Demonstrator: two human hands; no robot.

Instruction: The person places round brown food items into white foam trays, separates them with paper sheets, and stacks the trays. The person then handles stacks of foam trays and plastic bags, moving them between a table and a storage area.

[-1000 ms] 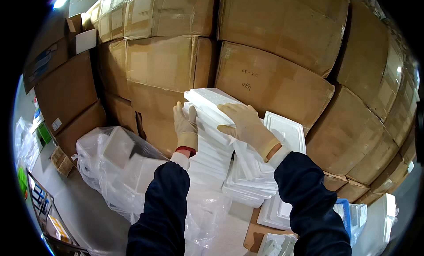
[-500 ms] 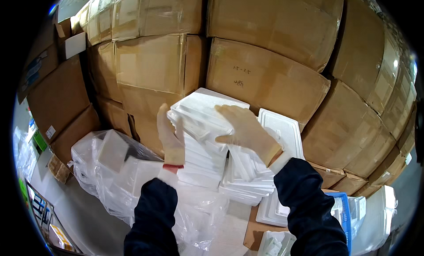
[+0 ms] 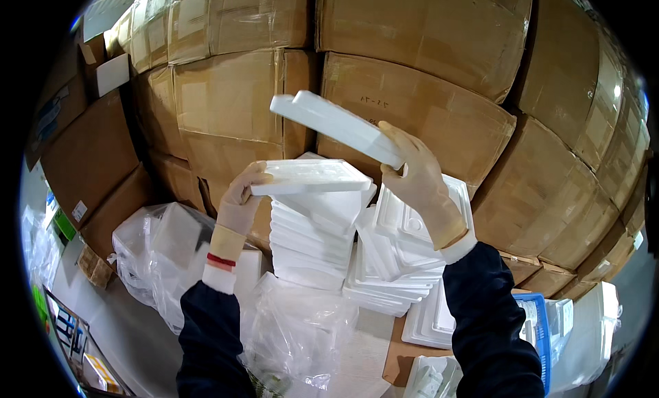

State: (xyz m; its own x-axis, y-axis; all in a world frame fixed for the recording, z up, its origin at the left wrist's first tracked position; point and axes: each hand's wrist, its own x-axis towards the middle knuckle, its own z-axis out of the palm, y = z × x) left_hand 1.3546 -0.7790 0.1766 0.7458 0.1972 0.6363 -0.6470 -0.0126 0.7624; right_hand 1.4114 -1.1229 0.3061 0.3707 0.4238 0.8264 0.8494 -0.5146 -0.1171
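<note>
My left hand (image 3: 239,200), in a pale glove with a red band at the cuff, grips the left end of a white foam lid (image 3: 312,176). That lid lies nearly level just above a tall stack of white foam lids (image 3: 310,243). Higher up, a second foam lid (image 3: 336,125) slants down toward the right, its lower end pinched in my gloved right hand (image 3: 424,185). The two held lids are apart. Right of the tall stack, more white foam lids (image 3: 384,288) lie in a looser, uneven pile.
Large taped cardboard boxes (image 3: 412,82) form a wall behind the stacks. Clear plastic bags (image 3: 161,254) with white foam boxes bulge at left; another clear bag (image 3: 295,329) lies in front. At lower right stand a blue crate (image 3: 542,329) and a bagged white box (image 3: 590,336).
Both hands had been open over the tall stack. Each has taken a foam lid; the right hand has risen with its lid, and the left has moved left.
</note>
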